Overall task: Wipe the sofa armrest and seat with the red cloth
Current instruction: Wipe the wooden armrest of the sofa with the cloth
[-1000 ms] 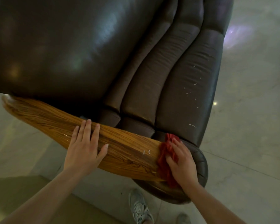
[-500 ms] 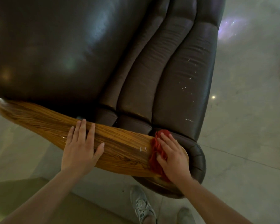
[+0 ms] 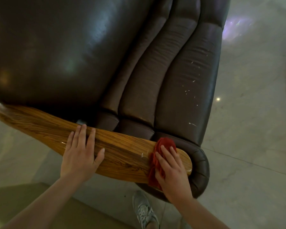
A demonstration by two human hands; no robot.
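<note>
A dark brown leather sofa fills the upper view, its glossy seat cushion [image 3: 56, 52] on the left and its ribbed backrest [image 3: 172, 76] on the right. A long wooden armrest [image 3: 45, 128] runs across the lower middle. My right hand [image 3: 172, 172] presses a crumpled red cloth [image 3: 162, 144] flat onto the armrest's right end, next to the padded leather corner. My left hand [image 3: 80, 154] lies palm down on the middle of the armrest, fingers spread, holding nothing. Small white marks show on the wood just left of the cloth.
Pale polished stone floor [image 3: 254, 146] surrounds the sofa on the right and below. My grey sneaker [image 3: 144, 210] stands on the floor under the armrest. A tan mat or rug [image 3: 23, 199] lies at the lower left. White flecks dot the backrest's right rib.
My right hand has slid the red cloth slightly left along the armrest's end. My left hand stays planted on the wood. The camera has shifted a little.
</note>
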